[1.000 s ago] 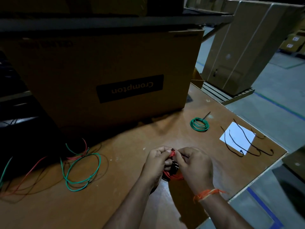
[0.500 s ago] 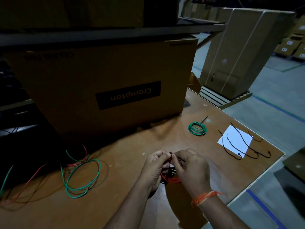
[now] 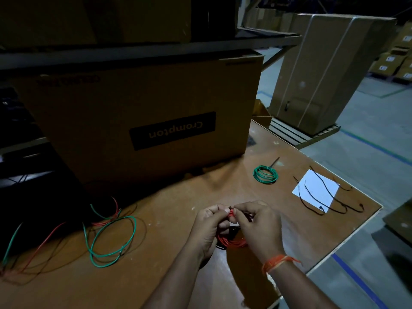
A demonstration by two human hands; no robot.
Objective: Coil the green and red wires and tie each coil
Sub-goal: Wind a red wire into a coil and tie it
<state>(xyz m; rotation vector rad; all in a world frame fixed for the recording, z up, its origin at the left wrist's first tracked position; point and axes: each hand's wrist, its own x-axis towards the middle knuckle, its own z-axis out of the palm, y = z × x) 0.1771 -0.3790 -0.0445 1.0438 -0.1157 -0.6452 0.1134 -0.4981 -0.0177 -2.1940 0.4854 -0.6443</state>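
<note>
Head camera view: a big cardboard box (image 3: 142,121) stands on my brown table (image 3: 169,275). Loose green and red wires (image 3: 109,237) lie at left, a finished green coil (image 3: 265,174) far right. Above the table's near edge, my left hand (image 3: 209,228) and right hand (image 3: 260,228) pinch the red coil (image 3: 231,240), fingertips meeting at its top.

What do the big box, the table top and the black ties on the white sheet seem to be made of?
The big box looks like brown cardboard, matte, with folded edges and a printed label. The table top looks like wood board, smooth and faintly shiny; its pale layered edge suggests plywood. The black ties are thin and keep bent curves, so probably coated wire, though too small to tell surely.
</note>
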